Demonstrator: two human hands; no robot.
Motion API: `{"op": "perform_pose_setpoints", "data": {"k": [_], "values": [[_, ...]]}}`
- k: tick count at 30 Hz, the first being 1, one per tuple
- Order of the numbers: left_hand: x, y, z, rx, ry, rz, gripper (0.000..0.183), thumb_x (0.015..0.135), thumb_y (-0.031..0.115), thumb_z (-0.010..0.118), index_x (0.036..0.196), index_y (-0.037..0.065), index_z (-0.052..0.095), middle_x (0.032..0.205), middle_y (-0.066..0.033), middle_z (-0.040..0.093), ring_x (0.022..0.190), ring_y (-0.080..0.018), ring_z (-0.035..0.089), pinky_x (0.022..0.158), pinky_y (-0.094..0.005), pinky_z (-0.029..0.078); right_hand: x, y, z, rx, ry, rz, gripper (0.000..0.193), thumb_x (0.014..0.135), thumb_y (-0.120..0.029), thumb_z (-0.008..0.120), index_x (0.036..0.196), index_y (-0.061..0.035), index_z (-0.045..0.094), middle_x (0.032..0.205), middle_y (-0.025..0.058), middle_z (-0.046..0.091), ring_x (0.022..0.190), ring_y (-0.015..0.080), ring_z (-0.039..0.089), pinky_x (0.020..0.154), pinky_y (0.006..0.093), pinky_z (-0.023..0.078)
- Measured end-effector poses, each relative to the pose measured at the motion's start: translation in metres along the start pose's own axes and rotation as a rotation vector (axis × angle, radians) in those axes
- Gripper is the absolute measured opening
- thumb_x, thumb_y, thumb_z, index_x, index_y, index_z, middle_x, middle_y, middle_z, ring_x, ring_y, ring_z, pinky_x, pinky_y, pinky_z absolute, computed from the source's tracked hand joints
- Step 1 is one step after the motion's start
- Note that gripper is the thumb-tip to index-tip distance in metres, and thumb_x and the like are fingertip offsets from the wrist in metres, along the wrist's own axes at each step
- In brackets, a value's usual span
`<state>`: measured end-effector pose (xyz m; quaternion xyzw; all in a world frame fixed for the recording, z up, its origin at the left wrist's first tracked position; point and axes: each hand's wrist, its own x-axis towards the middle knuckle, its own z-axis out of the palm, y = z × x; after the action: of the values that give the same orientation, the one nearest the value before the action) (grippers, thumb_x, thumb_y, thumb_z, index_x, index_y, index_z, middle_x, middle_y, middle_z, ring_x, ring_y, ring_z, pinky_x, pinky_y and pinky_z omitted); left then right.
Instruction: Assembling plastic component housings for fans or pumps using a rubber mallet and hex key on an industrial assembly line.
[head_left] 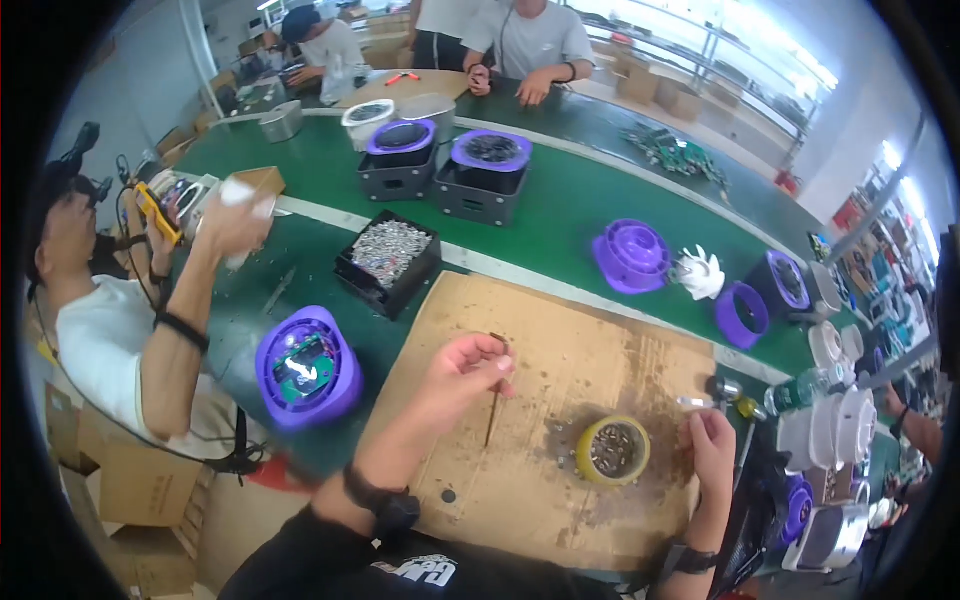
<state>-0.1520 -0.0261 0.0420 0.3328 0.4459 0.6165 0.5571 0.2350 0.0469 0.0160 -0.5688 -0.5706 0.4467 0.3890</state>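
My left hand [468, 378] is over the cardboard sheet [540, 310], thumb and fingers pinched on a thin brown stick [492, 415] that points down toward the cardboard. Its exact kind is too small to tell. At the sheet's right edge, my right hand [708, 442] has its fingers curled in a pinch; whatever they hold, if anything, is hidden. Between my hands stands a yellow ring-shaped holder [583, 455] with small metal screws [614, 448] inside. A small black disc [448, 496] lies on the cardboard near my left forearm.
A black bin of small metal parts [388, 252] stands beyond my left hand. Left of the cardboard is a purple housing with a circuit board [303, 368]. More purple housings [632, 256], a white fan wheel [699, 273] and white casings [830, 425] line the right. A co-worker's arm [185, 350] reaches in at left.
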Motion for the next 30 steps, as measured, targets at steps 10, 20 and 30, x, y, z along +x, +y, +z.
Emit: {"op": "perform_pose_setpoints", "data": {"k": [10,20,30], "values": [[0.014,-0.008,0.001,0.277,0.115,0.094,0.02,0.1,0.011,0.057,0.112,-0.003,0.064,0.096,-0.0063,0.067,0.074,-0.014,0.068,0.068,-0.027,0.054,0.006,0.002,-0.001,-0.08,-0.059,0.02,0.015,0.101,-0.012,0.056,0.103,0.0011,0.062,0.081,0.0024,0.063,0.07,0.0076,0.058,0.061,0.0222,0.046],[0.024,-0.013,0.002,0.988,0.23,0.466,0.014,0.087,0.009,0.065,0.099,0.004,0.069,0.094,-0.014,0.069,0.088,-0.0332,0.066,0.079,-0.0417,0.051,0.003,0.011,-0.003,-0.109,-0.071,-0.061,0.014,0.101,-0.011,0.057,0.101,0.0015,0.063,0.085,0.0006,0.061,0.077,0.0071,0.057,0.07,0.0223,0.045],[0.029,-0.018,-0.006,1.286,0.278,0.499,0.01,0.089,0.01,0.063,0.094,0.013,0.071,0.097,-0.0034,0.068,0.104,-0.0248,0.061,0.111,-0.0596,0.024,0.0,0.005,-0.003,-0.123,-0.031,-0.015,0.013,0.099,-0.01,0.058,0.099,0.0017,0.063,0.08,-0.0002,0.063,0.072,0.0052,0.056,0.064,0.0216,0.044]]}}
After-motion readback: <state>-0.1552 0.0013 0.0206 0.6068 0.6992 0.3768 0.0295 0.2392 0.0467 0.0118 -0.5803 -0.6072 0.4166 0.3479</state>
